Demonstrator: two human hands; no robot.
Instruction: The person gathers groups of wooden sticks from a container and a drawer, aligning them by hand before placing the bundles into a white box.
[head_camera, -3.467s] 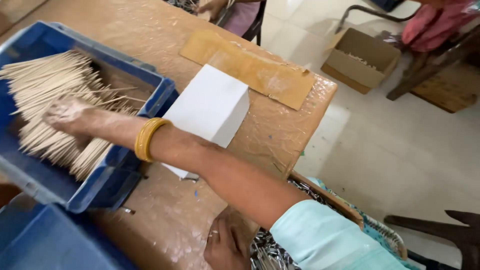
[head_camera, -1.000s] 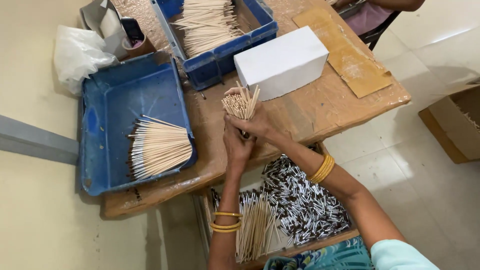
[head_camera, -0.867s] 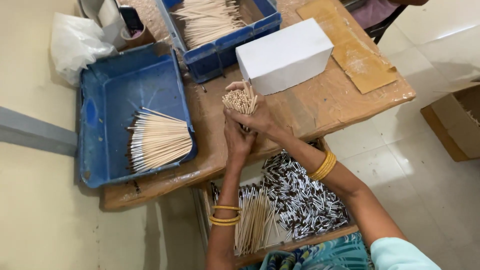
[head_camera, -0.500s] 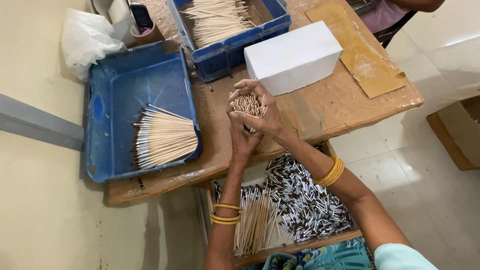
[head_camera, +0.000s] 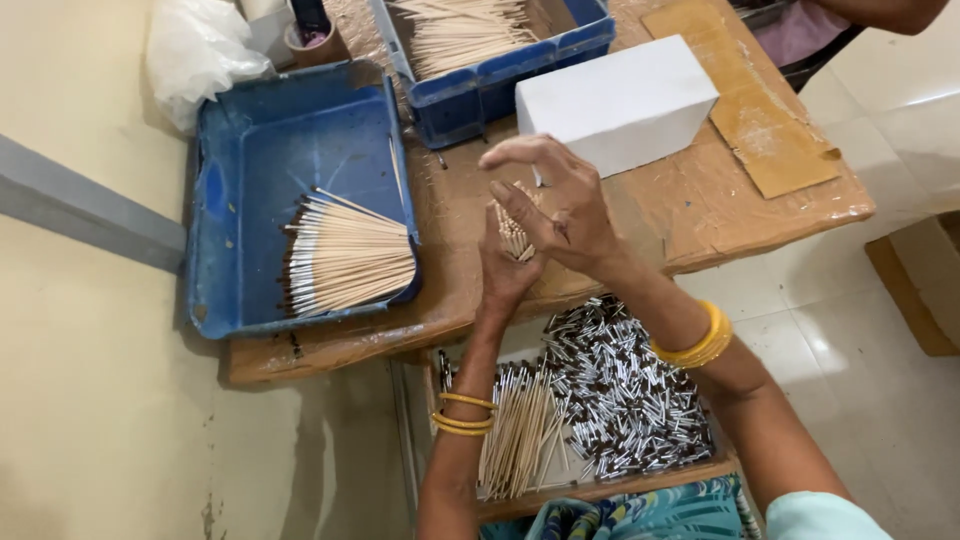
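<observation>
Both hands meet above the worn wooden table's (head_camera: 700, 205) front edge; the left hand (head_camera: 503, 270) cups a small bundle of thin pale wooden sticks (head_camera: 513, 232) upright, and the right hand (head_camera: 560, 205) arches over its tips, fingers spread. Left of them a blue plastic tray (head_camera: 250, 160) holds fanned sticks; a white rectangular box (head_camera: 615, 100) lies behind.

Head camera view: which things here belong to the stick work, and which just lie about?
In use:
bundle of sticks, between left hand and right hand
flat blue tray holding sorted sticks
deep blue crate of sticks

Lying about:
white box
cardboard sheet
plastic bag
</observation>
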